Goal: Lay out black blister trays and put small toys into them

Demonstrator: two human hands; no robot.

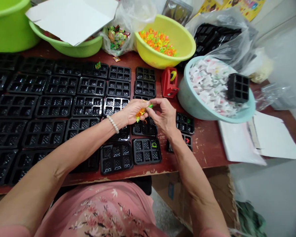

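Note:
My left hand [133,112], with a beaded bracelet at the wrist, curls around several small orange and green plastic pieces [140,114]. Thumb and fingertips of my right hand [166,117] meet the left one and pinch a small green plastic piece [150,105]. Both hands hover above black six-compartment trays. In the near tray [146,161], a green ring-like piece [154,144] lies in the upper right compartment. To the right, partly hidden by my right arm, one tray holds a red piece [186,140] and another a green piece [188,121].
Rows of black trays [51,107] cover the table's left. Behind stand a yellow basin [187,46] of orange and green pieces, a red tape dispenser [168,84], and a blue basin [187,103] of white packets with a tray [238,88] on top. White sheets [276,135] lie right.

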